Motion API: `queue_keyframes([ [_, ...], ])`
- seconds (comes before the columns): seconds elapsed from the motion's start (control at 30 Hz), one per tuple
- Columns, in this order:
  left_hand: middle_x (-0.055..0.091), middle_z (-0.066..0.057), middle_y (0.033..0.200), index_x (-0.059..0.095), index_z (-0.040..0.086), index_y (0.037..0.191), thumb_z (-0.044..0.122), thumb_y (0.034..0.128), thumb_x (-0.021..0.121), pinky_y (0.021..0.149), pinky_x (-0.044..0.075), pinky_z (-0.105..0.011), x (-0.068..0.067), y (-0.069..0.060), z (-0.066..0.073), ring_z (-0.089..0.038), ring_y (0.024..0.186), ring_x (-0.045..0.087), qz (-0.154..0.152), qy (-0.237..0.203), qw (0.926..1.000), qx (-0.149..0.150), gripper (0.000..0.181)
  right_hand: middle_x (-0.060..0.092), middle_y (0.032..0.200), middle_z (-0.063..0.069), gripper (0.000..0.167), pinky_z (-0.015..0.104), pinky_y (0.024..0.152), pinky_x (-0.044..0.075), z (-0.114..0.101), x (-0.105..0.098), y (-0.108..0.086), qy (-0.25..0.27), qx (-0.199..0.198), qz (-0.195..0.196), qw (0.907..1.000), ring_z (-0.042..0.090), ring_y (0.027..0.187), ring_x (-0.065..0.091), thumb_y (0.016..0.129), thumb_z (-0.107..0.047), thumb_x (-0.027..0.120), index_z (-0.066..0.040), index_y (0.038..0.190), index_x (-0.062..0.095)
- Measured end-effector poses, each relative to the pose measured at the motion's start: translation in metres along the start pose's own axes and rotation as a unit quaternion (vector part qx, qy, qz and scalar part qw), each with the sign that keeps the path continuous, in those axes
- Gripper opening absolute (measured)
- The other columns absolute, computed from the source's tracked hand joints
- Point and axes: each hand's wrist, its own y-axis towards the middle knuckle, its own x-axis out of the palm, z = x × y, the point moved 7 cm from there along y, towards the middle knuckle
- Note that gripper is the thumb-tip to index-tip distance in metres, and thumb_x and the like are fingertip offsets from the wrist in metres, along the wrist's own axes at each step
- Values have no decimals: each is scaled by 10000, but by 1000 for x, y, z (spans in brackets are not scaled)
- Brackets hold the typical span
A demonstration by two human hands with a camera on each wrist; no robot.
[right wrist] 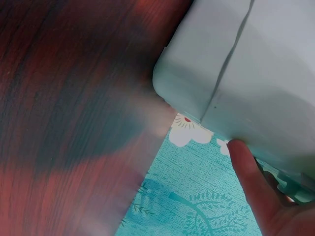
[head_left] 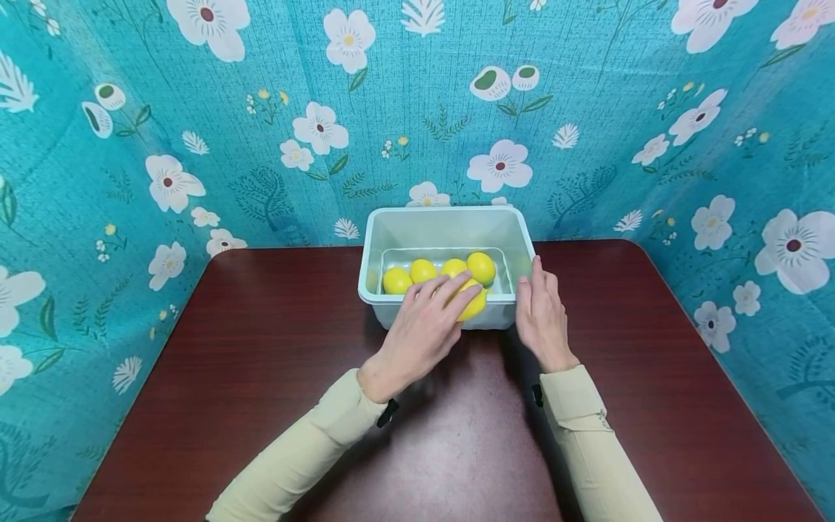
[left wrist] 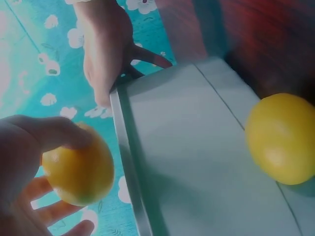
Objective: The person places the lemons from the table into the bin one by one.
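Note:
My left hand (head_left: 424, 315) holds a lemon (head_left: 473, 306) over the front rim of a pale grey-green plastic bin (head_left: 450, 217). Seen from the left wrist, the thumb lies across this lemon (left wrist: 81, 169), with other fingers behind it. Several more lemons (head_left: 396, 280) lie on the bin's floor. My right hand (head_left: 543, 315) rests at the bin's front right corner, its fingers straight along the right side. From the right wrist, the thumb (right wrist: 248, 172) touches the outside of the bin wall (right wrist: 266, 108); the other fingers are mostly hidden.
The bin stands at the back of a dark red-brown wooden table (head_left: 280, 326). A teal flowered cloth (head_left: 417, 109) hangs behind the table and along both sides. Beige sleeves (head_left: 306, 442) cover both forearms.

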Motion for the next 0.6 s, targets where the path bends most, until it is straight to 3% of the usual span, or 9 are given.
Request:
queue_keyframes([
  [0.33,484,-69,1445,497,152,1351,154,835,734,935,485,-378,2,6,-7,-253,1218,504,79,-157,9997,-195,569,429,1369,251,577,609,841,478,0,0,-1,31,9,-61,10000,412,1032,550,1042,-348,296,-60,1536,217],
  [0.6,474,-109,1439,489,125,1354,90,847,712,1021,447,-365,1,10,-9,-267,1238,494,202,-409,9988,-185,555,433,1373,248,576,616,852,470,0,-1,-1,22,-25,-35,10000,426,1062,552,1040,-346,312,-65,1535,223],
])
